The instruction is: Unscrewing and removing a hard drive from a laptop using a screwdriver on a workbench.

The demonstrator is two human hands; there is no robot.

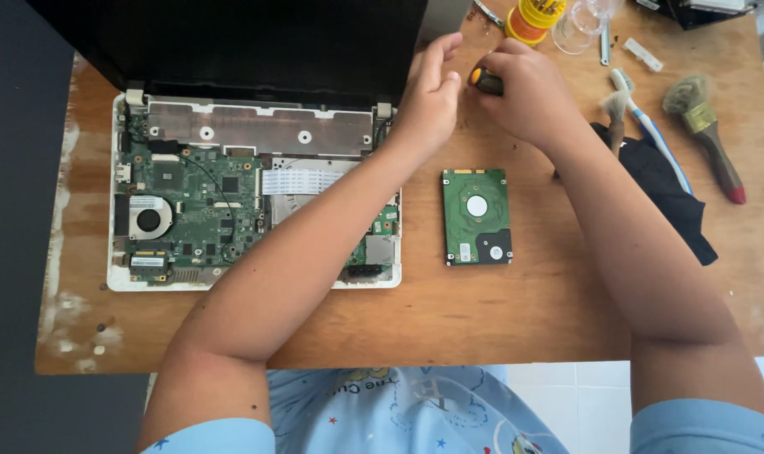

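Right hand [525,92] clamped on screwdriver [485,81], left hand [430,97] fingers loosely apart beside opened laptop [231,202], hard drive [476,217] near.

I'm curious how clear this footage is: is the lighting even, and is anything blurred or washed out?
Head view: soft, even daylight on the wooden table, only faint shadows beside the forearms; the circuit board and hard drive look sharp; the left hand and right hand, gripping a yellow-and-black tool handle, are slightly soft; the open lid is nearly black; the far right edge is overexposed.
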